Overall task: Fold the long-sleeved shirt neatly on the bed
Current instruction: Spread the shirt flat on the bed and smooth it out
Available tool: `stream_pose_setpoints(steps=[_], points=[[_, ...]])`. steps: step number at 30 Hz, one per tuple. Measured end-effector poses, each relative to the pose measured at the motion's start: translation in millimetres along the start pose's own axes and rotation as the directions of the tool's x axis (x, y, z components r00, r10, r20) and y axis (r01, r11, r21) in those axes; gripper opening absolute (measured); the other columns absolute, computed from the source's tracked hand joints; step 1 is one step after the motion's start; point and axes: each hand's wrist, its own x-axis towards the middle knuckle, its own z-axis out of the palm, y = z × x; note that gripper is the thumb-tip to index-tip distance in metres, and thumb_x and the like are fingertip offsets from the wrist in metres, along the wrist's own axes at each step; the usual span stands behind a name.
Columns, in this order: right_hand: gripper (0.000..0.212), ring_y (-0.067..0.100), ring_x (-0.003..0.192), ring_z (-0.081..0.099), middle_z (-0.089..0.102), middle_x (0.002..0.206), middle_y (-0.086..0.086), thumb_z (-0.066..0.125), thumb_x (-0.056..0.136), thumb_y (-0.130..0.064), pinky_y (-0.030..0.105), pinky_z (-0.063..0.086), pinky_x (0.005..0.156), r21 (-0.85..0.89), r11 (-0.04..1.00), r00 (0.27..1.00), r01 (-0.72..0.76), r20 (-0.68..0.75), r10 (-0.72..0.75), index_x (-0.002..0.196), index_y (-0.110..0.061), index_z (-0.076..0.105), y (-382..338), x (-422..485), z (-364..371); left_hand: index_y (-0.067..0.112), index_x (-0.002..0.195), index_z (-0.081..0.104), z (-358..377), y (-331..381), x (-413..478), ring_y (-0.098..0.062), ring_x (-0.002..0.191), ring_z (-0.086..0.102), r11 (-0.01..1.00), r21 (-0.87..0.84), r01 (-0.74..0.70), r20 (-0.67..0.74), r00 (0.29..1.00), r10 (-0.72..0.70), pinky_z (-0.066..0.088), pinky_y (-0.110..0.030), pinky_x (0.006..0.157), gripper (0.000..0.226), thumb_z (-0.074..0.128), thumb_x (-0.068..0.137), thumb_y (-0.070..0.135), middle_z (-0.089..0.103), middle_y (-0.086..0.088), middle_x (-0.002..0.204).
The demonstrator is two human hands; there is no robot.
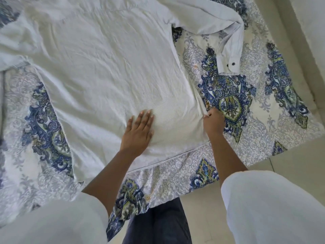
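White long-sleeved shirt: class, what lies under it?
The white long-sleeved shirt lies on a blue-and-green paisley bedsheet, visible around its edges; the sheet beneath the cloth is hidden.

Person's clothing: left sleeve and right sleeve are both plain white, wide, loose and soft-edged, ending well above the wrist with forearms uncovered, left hand and right hand bare, dark blue-grey trousers of plain matte cloth.

the shirt runs past the top edge, one sleeve past the left.
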Motion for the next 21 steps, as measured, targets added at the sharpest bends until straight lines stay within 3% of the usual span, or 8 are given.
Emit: stream_pose_setpoints(steps=[4, 7, 9, 12, 14, 17, 19, 21], points=[[0.035, 0.03, 0.121, 0.043, 0.05, 0.13, 0.013, 0.052, 0.092, -0.022, 0.044, 0.037, 0.096, -0.061, 0.996, 0.998, -0.067, -0.014, 0.066, 0.122, -0.005, 0.049, -0.9, -15.7, 4.2, 0.024, 0.148, -0.007, -3.9, -13.8, -29.6, -0.015, 0.144, -0.013, 0.999, -0.051, 0.01, 0.054, 0.999, -0.007, -0.004, -0.04, 0.119, 0.06, -0.002, 0.091, 0.043, -0.012, 0.007, 0.156], [0.024, 0.031, 0.11, 0.053, 0.06, 0.119, 0.015, 0.051, 0.092, -0.018, 0.042, 0.042, 0.092, 0.032, 0.979, 0.979, -0.202, -0.008, 0.203, 0.113, -0.005, 0.055, 9.0, -14.0, 1.0, 0.026, 0.146, -0.011, -4.1, -28.4, -51.9, -0.012, 0.143, -0.016, 0.989, -0.12, 0.084, 0.073, 0.994, -0.075, -0.004, -0.037, 0.119, 0.061, -0.006, 0.088, 0.044, -0.016, 0.009, 0.154], [0.023, 0.032, 0.112, 0.051, 0.06, 0.118, 0.017, 0.052, 0.092, -0.017, 0.042, 0.041, 0.092, 0.01, 0.982, 0.982, -0.186, -0.007, 0.187, 0.111, -0.004, 0.055, 8.5, -15.8, -2.7, 0.027, 0.145, -0.011, -2.5, -35.6, -66.1, -0.011, 0.143, -0.014, 0.982, -0.147, 0.115, 0.08, 0.991, -0.105, -0.003, -0.036, 0.119, 0.06, -0.006, 0.087, 0.043, -0.016, 0.011, 0.153], [0.037, 0.032, 0.122, 0.04, 0.047, 0.131, 0.018, 0.055, 0.087, -0.016, 0.043, 0.036, 0.098, -0.175, 0.985, 0.994, 0.005, -0.107, -0.024, 0.121, -0.003, 0.047, -6.3, -33.0, -0.5, 0.027, 0.144, -0.012, 1.4, -37.6, -80.9, -0.013, 0.144, -0.013, 0.971, -0.167, 0.171, 0.075, 0.984, -0.161, -0.005, -0.035, 0.118, 0.06, -0.005, 0.086, 0.041, -0.014, 0.007, 0.155], [0.047, 0.032, 0.128, 0.037, 0.041, 0.139, 0.017, 0.057, 0.086, -0.019, 0.044, 0.033, 0.104, -0.189, 0.966, 0.972, 0.177, -0.12, -0.202, 0.129, -0.005, 0.044, -23.5, -56.5, 10.0, 0.021, 0.144, -0.016, 6.1, -33.7, -87.0, -0.015, 0.142, -0.016, 0.939, -0.181, 0.291, 0.075, 0.957, -0.282, -0.008, -0.035, 0.117, 0.06, -0.001, 0.089, 0.043, -0.017, 0.001, 0.155], [0.05, 0.031, 0.134, 0.035, 0.038, 0.144, 0.017, 0.055, 0.089, -0.022, 0.046, 0.032, 0.108, -0.141, 0.884, 0.894, 0.445, 0.019, -0.447, 0.134, -0.006, 0.042, -42.5, -99.5, 45.3, 0.013, 0.142, -0.022, 17.4, -28.6, -103.3, -0.018, 0.14, -0.021, 0.831, -0.23, 0.506, 0.093, 0.862, -0.499, -0.011, -0.034, 0.116, 0.067, 0.012, 0.097, 0.048, -0.029, -0.003, 0.148], [0.05, 0.032, 0.138, 0.03, 0.034, 0.148, 0.017, 0.05, 0.092, -0.022, 0.047, 0.028, 0.111, -0.115, 0.829, 0.836, 0.547, 0.139, -0.532, 0.138, -0.008, 0.039, -44.4, -121.0, 66.1, 0.013, 0.143, -0.019, 25.4, -31.3, -120.5, -0.018, 0.143, -0.016, 0.811, -0.23, 0.537, 0.084, 0.842, -0.534, -0.009, -0.035, 0.116, 0.066, 0.009, 0.096, 0.05, -0.024, -0.002, 0.15], [0.051, 0.033, 0.139, 0.027, 0.029, 0.151, 0.018, 0.047, 0.093, -0.022, 0.049, 0.026, 0.111, -0.119, 0.808, 0.813, 0.577, 0.17, -0.556, 0.141, -0.008, 0.037, -42.4, -130.2, 73.8, 0.015, 0.146, -0.012, 27.3, -36.7, -140.0, -0.019, 0.145, -0.008, 0.822, -0.203, 0.531, 0.073, 0.846, -0.529, -0.005, -0.036, 0.117, 0.064, 0.004, 0.093, 0.048, -0.015, 0.0, 0.154]])
